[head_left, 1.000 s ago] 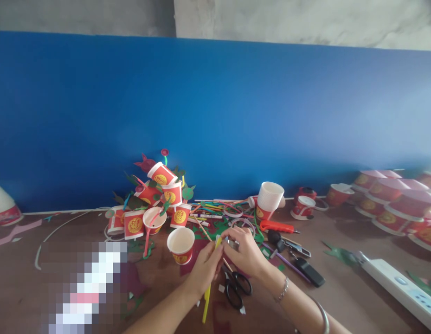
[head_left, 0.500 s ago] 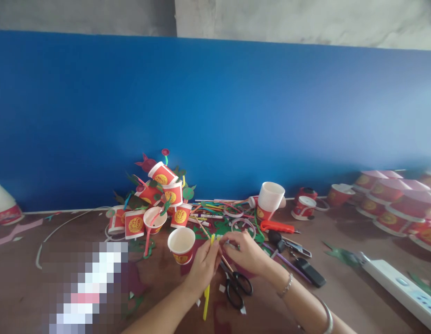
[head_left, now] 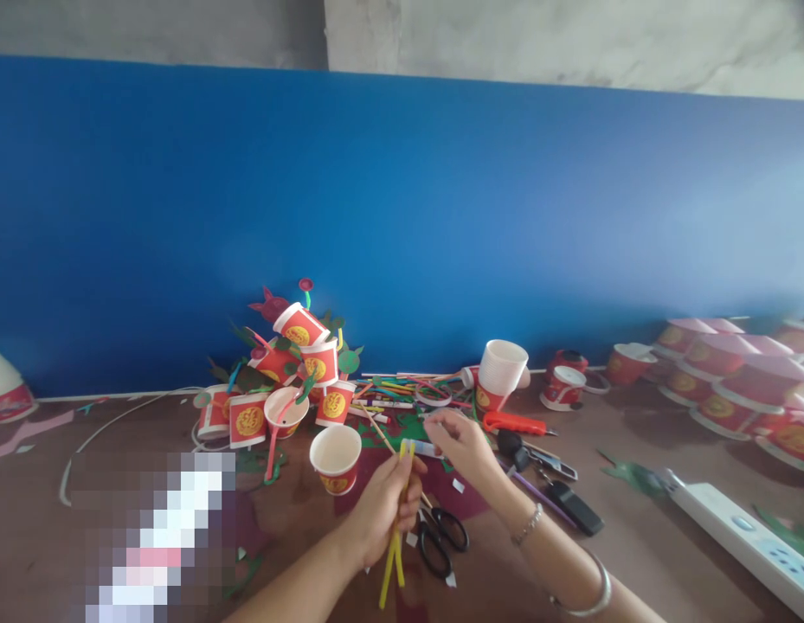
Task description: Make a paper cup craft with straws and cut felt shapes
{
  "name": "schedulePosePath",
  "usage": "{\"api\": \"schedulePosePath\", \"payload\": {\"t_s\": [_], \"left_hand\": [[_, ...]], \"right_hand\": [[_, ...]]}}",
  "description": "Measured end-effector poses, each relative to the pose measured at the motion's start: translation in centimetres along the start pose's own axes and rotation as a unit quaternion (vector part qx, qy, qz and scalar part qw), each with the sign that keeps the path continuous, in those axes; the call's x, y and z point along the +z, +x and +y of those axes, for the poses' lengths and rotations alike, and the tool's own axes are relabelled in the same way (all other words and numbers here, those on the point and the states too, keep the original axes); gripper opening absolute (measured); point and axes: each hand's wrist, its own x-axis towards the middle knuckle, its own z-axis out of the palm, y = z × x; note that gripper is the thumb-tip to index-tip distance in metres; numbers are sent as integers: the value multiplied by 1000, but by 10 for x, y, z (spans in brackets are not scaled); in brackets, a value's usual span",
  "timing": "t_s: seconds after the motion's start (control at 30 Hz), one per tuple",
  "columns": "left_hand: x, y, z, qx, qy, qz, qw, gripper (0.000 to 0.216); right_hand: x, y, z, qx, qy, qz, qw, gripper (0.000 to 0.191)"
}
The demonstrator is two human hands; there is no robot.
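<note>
Diffuse, moderate light. Blue panel (head_left: 402, 225) palest and hazy toward the right, deeper at left; source likely off right. Concrete wall (head_left: 148, 30) dim at left. Table's (head_left: 635, 424) far right corner: cups (head_left: 732, 381) washed out, soft. Soft shadow along near side of power strip (head_left: 745, 523). Wide-angle stretch sideways. Coarse pixelated patch (head_left: 161, 536), table's near left corner.

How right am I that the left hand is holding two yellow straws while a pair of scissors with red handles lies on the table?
Almost: the handles of the scissors are black, as the head view shows. The left hand does hold two yellow straws, and the scissors lie on the table.
</note>
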Motion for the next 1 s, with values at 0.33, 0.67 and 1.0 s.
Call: {"api": "schedulePosePath", "payload": {"t_s": [0.33,0.67,1.0], "left_hand": [[-2,-4,0,-40,0,-75,996,42],[-5,-4,1,-66,1,-88,994,44],[-2,-4,1,-50,-5,-80,996,45]], "right_hand": [[13,-6,0,14,68,-73,995,29],[12,-5,2,3,32,-64,997,24],[10,-3,-2,14,72,-82,994,30]]}}
